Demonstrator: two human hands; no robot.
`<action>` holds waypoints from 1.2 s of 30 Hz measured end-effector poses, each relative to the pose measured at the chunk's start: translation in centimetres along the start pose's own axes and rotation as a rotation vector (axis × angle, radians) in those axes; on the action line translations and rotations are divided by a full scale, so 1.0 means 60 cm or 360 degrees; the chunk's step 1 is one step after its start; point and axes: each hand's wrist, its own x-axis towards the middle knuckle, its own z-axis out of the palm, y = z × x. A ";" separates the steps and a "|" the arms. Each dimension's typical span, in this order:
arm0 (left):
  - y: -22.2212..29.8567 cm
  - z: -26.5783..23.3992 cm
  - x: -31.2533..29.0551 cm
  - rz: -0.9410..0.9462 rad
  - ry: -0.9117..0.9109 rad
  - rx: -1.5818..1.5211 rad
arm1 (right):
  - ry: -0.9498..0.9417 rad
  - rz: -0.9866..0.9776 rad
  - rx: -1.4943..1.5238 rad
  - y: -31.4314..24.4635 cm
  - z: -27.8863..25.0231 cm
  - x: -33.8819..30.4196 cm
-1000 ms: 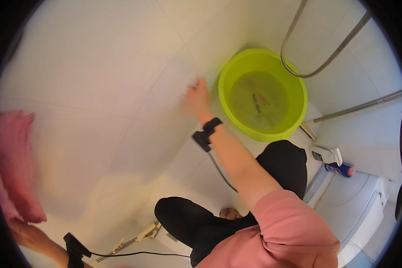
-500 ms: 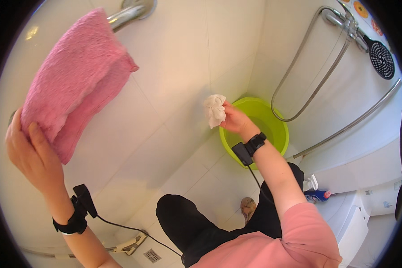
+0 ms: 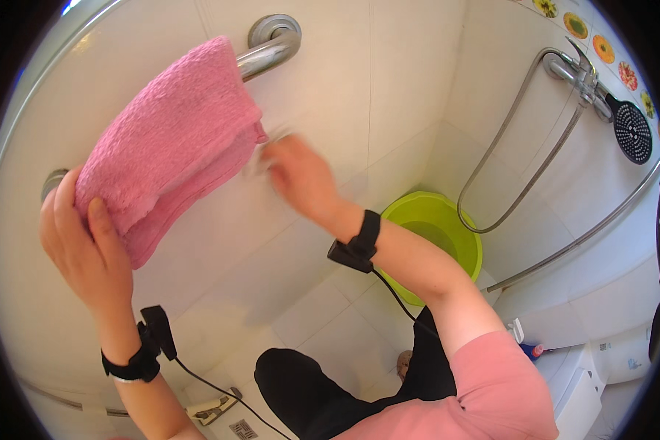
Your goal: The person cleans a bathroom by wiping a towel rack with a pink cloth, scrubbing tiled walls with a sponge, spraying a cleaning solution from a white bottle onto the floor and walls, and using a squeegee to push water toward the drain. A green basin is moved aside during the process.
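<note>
My left hand (image 3: 88, 246) grips the near end of the towel (image 3: 170, 132), whose long axis runs up and rightward from it over the bar (image 3: 271, 57). My right hand (image 3: 301, 180) is just beside the other end; blurred, so I can't tell whether it grasps anything.

We were in a bathroom; we saw a black shower head (image 3: 632, 133), a mixer tap (image 3: 585, 77) and a looping metal hose (image 3: 482, 230) by pale tiled walls (image 3: 323, 81); a pink towel (image 3: 169, 125) covered part of a chrome rail (image 3: 270, 59).
</note>
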 end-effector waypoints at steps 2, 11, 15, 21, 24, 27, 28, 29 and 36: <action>-0.004 -0.004 -0.002 -0.0081 -0.0056 -0.0099 | 0.0113 -0.0009 -0.0031 0.020 -0.011 -0.001; 0.015 -0.045 0.019 -0.0194 -0.0393 -0.0188 | 0.0287 0.1206 0.0105 0.105 -0.168 0.121; 0.023 -0.067 0.037 -0.0284 -0.0671 -0.0283 | -0.0317 0.1166 0.0565 -0.020 -0.173 0.163; 0.017 -0.089 0.073 -0.0358 -0.1089 -0.0414 | -0.0612 0.1510 0.0275 -0.096 -0.331 0.311; 0.017 -0.090 0.089 -0.0332 -0.1137 -0.0397 | -0.0476 0.1039 0.0327 -0.138 -0.352 0.412; 0.013 -0.093 0.091 -0.0335 -0.1159 -0.0337 | -0.0266 0.0652 0.0285 -0.178 -0.298 0.506; 0.008 -0.093 0.087 -0.0343 -0.1212 -0.0317 | -0.0455 0.0861 0.0254 -0.190 -0.276 0.525; 0.008 -0.093 0.082 -0.0255 -0.1184 -0.0359 | -0.0539 0.0868 0.0178 -0.195 -0.259 0.536; 0.009 -0.099 0.087 -0.0109 -0.1347 -0.0279 | -0.0276 0.1291 0.0086 -0.282 -0.376 0.273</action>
